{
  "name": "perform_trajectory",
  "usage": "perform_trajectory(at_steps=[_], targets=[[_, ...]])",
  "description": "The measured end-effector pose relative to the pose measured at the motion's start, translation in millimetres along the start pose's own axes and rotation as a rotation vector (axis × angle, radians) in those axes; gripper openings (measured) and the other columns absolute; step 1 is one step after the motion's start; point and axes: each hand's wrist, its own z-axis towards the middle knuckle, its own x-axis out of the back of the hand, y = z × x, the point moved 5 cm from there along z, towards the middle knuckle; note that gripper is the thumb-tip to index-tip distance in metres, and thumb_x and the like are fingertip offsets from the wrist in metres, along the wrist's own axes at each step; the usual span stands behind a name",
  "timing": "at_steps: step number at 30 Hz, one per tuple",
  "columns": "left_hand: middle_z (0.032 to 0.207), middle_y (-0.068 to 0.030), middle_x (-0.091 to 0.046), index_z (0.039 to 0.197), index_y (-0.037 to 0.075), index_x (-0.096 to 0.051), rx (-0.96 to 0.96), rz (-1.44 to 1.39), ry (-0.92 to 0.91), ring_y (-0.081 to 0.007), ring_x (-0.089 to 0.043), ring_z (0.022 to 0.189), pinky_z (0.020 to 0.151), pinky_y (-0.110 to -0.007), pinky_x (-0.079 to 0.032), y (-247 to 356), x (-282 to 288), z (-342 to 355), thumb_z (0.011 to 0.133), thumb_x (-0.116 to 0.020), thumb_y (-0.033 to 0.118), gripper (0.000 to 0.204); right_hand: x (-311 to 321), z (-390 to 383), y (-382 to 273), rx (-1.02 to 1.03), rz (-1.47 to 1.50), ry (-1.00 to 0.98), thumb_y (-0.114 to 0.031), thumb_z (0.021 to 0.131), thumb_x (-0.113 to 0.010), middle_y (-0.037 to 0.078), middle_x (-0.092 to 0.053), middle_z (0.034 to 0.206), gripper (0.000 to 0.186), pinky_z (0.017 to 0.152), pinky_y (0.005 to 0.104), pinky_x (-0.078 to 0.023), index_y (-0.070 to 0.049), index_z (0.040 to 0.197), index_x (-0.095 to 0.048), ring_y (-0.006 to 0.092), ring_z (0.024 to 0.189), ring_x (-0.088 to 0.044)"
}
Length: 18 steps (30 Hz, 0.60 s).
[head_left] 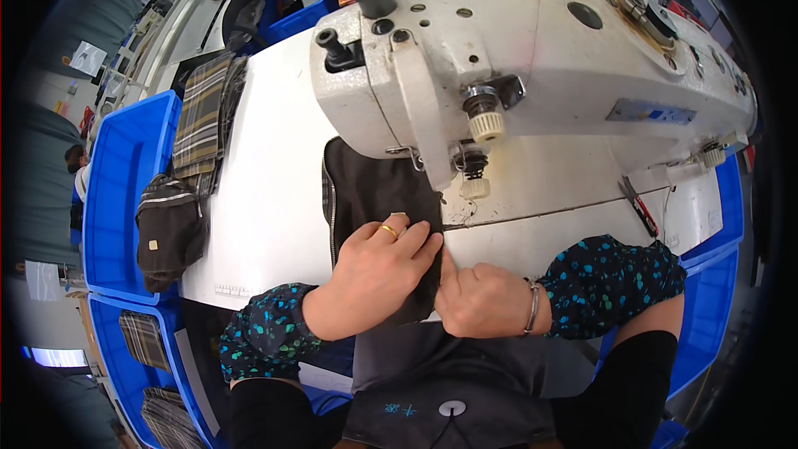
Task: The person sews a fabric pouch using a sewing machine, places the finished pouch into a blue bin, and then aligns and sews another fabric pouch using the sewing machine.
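My left hand [370, 278], with a gold ring, lies on a dark fabric piece [366, 179] below the sewing machine's [532, 50] head, its fingers slightly bent and apart. A zipper [331, 199] runs along the piece's left edge. My right hand [478, 299] is at the piece's right edge, index finger along it and other fingers curled, seemingly gripping it; the fingertips are partly hidden. The needle area lies just above my fingers, behind the knobs and lever. Thread snips [640, 208] rest on the white table [249, 249] to the right.
Plaid pieces [199, 116] and a dark fabric bundle [166, 233] lie at left. Blue bins [112, 183] flank the table on both sides, the lower left one holding plaid fabric [145, 341]. A co-worker [79, 166] is at the far left.
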Motion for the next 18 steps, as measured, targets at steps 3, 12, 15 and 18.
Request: perform_trajectory(at_steps=[3,12,15,18], targets=[[0.118,-0.0034,-0.068,0.115,0.010,-0.074,0.006,0.033,0.042,-0.0216,-0.064,0.108,0.080,-0.032,-0.053,-6,-2,4,0.077,-0.065,0.016,0.040,-5,1,5,-0.012,-0.070,0.005,-0.020,0.065,-0.061,0.038,-0.071,0.093,0.020,0.043,0.0269,-0.037,0.000,0.065,-0.064,0.0151,0.048,-0.053],[0.108,-0.0043,-0.066,0.112,0.006,-0.074,0.005,-0.008,0.160,-0.0233,-0.062,0.102,0.084,-0.034,-0.052,-40,-13,24,0.080,-0.062,0.014,0.035,-29,7,36,-0.161,-0.083,-0.025,-0.015,0.073,-0.064,0.029,-0.073,0.103,0.021,0.050,0.0304,-0.049,0.001,0.085,-0.071,0.0174,0.053,-0.061],[0.108,-0.0038,-0.066,0.112,0.008,-0.075,0.015,-0.028,0.192,-0.0229,-0.062,0.104,0.090,-0.035,-0.051,-50,-17,29,0.081,-0.062,0.013,0.033,-31,10,47,-0.185,-0.059,-0.034,-0.015,0.074,-0.063,0.029,-0.072,0.108,0.022,0.050,0.0302,-0.049,0.001,0.087,-0.071,0.0176,0.054,-0.061],[0.114,-0.0038,-0.068,0.112,0.009,-0.076,0.035,-0.068,0.231,-0.0224,-0.062,0.108,0.097,-0.037,-0.049,-58,-21,31,0.084,-0.061,0.013,0.032,-34,10,54,-0.207,-0.098,-0.042,-0.014,0.075,-0.063,0.028,-0.071,0.113,0.024,0.051,0.0300,-0.050,0.001,0.092,-0.071,0.0178,0.057,-0.063]])
